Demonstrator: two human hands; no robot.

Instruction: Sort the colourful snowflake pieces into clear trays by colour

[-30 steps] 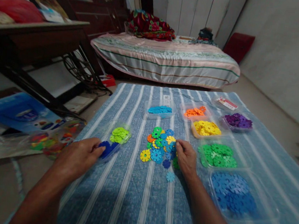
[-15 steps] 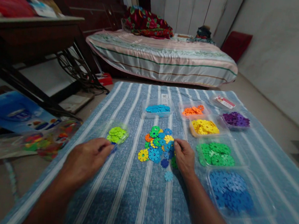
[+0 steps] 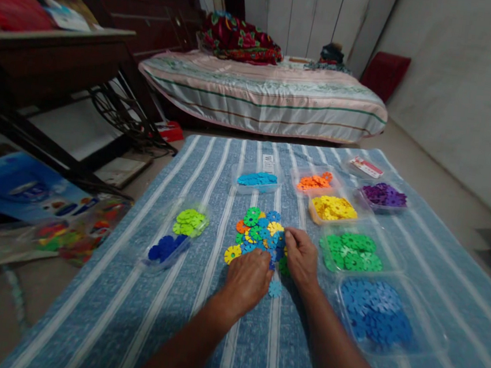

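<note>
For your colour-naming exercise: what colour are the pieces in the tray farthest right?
Purple pieces, in the tray; clearest in the head view.

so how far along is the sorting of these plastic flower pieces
Mostly done: trays hold sorted green, blue, yellow, purple and orange pieces. In hand: left hand and right hand on the mixed pile, which is left.

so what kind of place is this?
Most likely a home bedroom: a made bed at the back, closet doors behind it, and toy pieces sorted on a striped cloth spread on the floor.
</note>
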